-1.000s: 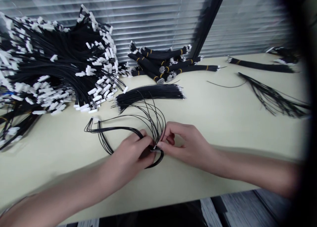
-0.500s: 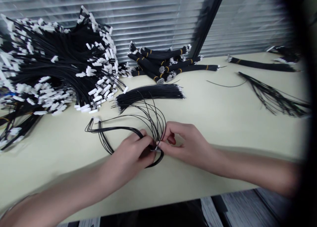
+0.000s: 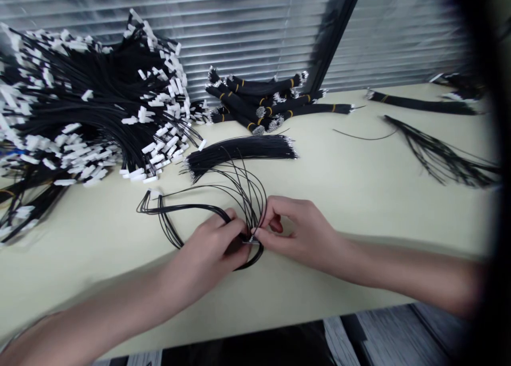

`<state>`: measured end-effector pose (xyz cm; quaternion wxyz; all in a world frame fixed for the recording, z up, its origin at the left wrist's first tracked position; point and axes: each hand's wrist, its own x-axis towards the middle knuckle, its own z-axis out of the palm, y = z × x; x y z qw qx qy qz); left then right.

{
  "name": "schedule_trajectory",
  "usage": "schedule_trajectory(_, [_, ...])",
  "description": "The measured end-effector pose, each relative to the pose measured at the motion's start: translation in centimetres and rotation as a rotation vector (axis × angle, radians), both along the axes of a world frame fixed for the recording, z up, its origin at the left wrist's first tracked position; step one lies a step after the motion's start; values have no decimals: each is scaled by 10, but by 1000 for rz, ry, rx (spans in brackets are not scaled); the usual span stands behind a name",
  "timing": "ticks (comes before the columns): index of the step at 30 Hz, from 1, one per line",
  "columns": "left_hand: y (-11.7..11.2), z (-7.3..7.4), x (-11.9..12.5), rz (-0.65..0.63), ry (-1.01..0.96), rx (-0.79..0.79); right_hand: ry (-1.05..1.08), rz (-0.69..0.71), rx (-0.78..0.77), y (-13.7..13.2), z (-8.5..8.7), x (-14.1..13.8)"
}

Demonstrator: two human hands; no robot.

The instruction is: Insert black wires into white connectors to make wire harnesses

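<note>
My left hand (image 3: 209, 251) and my right hand (image 3: 299, 230) meet near the front of a pale table (image 3: 339, 195). Both pinch at a small white connector (image 3: 251, 240) where several thin black wires (image 3: 239, 193) come together. The left hand is closed round the looped wires, which arc up and away to the left (image 3: 159, 209). The right hand's thumb and forefinger pinch a wire end at the connector. A loose bunch of cut black wires with metal tips (image 3: 239, 150) lies just beyond the hands.
A big heap of black wires with white connectors (image 3: 80, 110) fills the left of the table. Banded wire bundles (image 3: 263, 102) lie at the back by the window blinds. More loose wires (image 3: 439, 155) and a bundle (image 3: 419, 105) lie to the right. The table's front edge is close.
Almost nothing differs; the hands stay pinched at the connector with only tiny finger shifts.
</note>
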<state>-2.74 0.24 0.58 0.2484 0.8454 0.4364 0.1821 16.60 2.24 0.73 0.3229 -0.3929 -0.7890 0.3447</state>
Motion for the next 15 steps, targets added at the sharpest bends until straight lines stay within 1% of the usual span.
schedule_trajectory(9, [1, -2, 0, -4, -16, 27, 6, 9, -16, -1, -2, -1])
schedule_trajectory(15, [0, 1, 1, 0, -1, 8, -17, 45, -1, 0, -3, -3])
